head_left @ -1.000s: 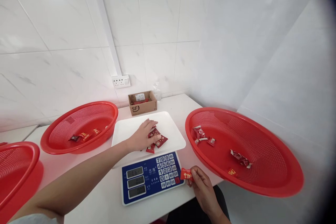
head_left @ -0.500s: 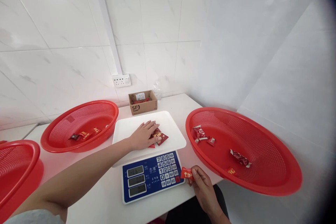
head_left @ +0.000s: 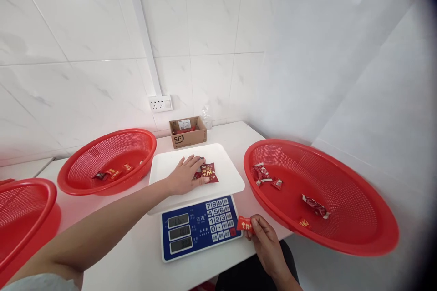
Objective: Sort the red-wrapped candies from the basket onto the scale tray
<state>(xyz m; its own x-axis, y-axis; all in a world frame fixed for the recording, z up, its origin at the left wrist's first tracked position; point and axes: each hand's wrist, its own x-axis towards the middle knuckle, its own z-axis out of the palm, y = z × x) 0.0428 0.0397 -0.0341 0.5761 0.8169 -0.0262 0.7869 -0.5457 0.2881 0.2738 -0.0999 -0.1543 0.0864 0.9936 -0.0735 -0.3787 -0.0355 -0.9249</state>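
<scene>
My left hand (head_left: 185,176) lies palm down on the white weighing tray (head_left: 225,163), fingers stretched out and apart. Part of its palm and thumb covers dark red printed snack packets (head_left: 210,173); how many lie beneath is hidden. Between the thumb and fingers of my right hand (head_left: 266,238) is a small bright red wrapped snack (head_left: 245,223) with gold lettering. This hand hovers by the lower right corner of the blue scale panel (head_left: 191,250), near the keypad.
On the right stands a large red plastic basket (head_left: 358,241) with several wrapped snacks inside. Two more red baskets, a nearer one (head_left: 51,191) and one behind it (head_left: 68,186), are on the left. A cardboard box (head_left: 191,138) and a clear plastic bag (head_left: 206,116) sit by the wall.
The packets under my left hand have turned slightly, and the fingers have shifted over them. My right hand keeps its hold on the small snack. The view has moved slightly.
</scene>
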